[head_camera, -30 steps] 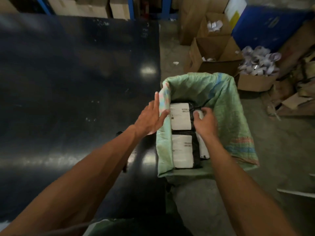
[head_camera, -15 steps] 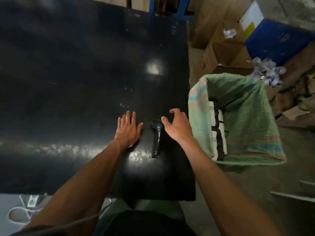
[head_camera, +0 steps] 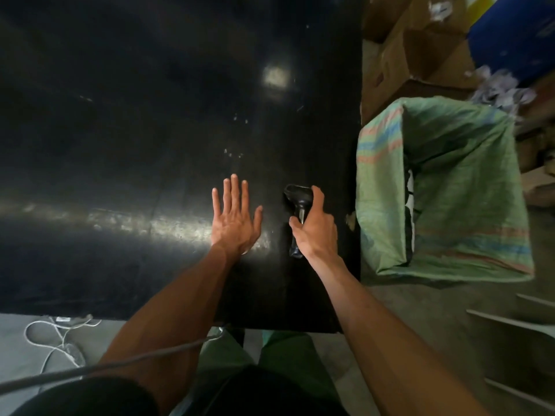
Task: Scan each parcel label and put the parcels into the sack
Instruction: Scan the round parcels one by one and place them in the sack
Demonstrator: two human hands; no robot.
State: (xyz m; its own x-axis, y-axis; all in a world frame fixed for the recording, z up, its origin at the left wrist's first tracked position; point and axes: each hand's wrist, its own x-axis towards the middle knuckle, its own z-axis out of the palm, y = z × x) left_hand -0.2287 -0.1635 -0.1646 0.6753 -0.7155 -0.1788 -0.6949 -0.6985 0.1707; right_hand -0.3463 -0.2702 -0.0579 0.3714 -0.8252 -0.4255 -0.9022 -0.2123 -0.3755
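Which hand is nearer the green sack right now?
Right. The right hand grips the scanner near the table's right edge, just left of the sack. The left hand lies flat on the table, farther left.

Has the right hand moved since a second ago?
Yes. The right hand left the sack and crossed to the black table, where it now grips the scanner.

I see the scanner (head_camera: 298,216) on the table (head_camera: 135,121), right of my left hand (head_camera: 234,220). The sack (head_camera: 456,187) stands beside the table, boxes (head_camera: 417,55) behind it.
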